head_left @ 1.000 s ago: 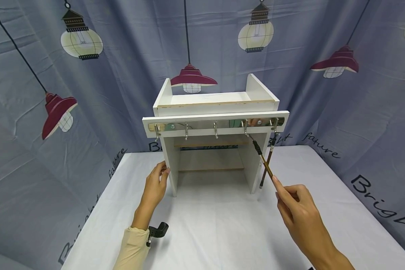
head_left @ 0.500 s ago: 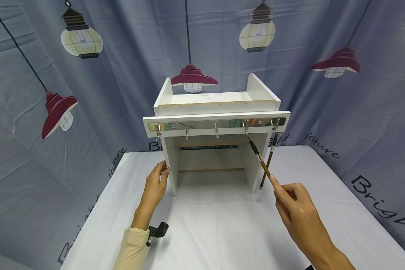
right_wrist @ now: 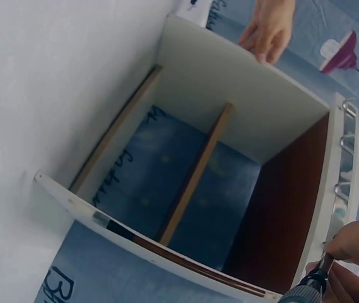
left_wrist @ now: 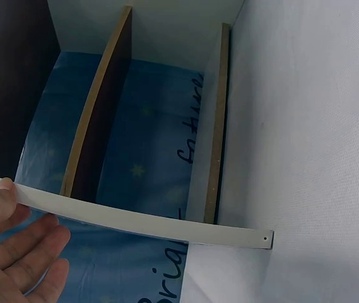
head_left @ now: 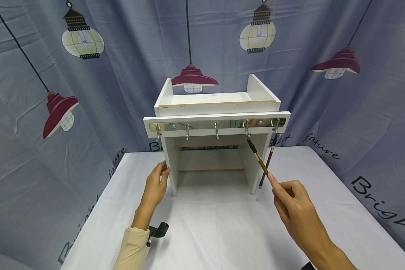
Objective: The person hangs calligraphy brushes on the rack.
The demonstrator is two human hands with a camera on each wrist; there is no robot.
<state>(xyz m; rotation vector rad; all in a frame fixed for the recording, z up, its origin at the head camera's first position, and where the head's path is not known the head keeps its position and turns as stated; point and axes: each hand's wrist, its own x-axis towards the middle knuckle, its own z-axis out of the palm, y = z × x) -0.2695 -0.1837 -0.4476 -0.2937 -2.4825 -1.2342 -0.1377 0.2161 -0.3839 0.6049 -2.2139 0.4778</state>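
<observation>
One slanted rod (head_left: 258, 156), black-end hookward

On my feed, a grey-blue curtain (head_left: 138, 82) wraps the far, left and right sides, printed with maroon lamps (head_left: 194, 77), pale lanterns (head_left: 83, 42) and black lettering (head_left: 386, 212). Nearer, I see a white-covered desk (head_left: 209, 228).
</observation>
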